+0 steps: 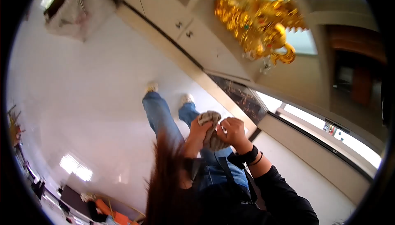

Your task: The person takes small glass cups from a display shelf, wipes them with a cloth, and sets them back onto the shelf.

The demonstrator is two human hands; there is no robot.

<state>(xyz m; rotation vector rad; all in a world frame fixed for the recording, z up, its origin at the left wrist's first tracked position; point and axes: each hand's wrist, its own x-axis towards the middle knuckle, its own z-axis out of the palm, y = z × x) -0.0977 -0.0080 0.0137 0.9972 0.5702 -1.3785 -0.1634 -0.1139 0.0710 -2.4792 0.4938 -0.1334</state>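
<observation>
Pale, glossy flooring (103,97) fills most of the left half of the view, with a patch of reflected light at 8 o'clock from the centre. Far out at 10 o'clock sits a whitish bag (88,13), and orange items (119,217) lie low at 7 o'clock. Nearer the middle, two jeans-clad legs (161,111) end in light shoes pointing toward 11 o'clock. Just below centre, the left hand (198,132) grips a crumpled, grey-beige patterned cloth (216,142), its thumb laid over the fabric. From that hand the cloth lies at 3 o'clock, one fold poking up at 1 o'clock. Touching the cloth from the other side, the right hand (233,131) is clenched on its edge, so the cloth sits at 8 to 9 o'clock from it. A black wristband (248,155) circles that arm at 5 o'clock from the knuckles. Up at 1 o'clock, a golden ornament (261,25) stands on a cabinet (214,56), well apart from both hands.
</observation>
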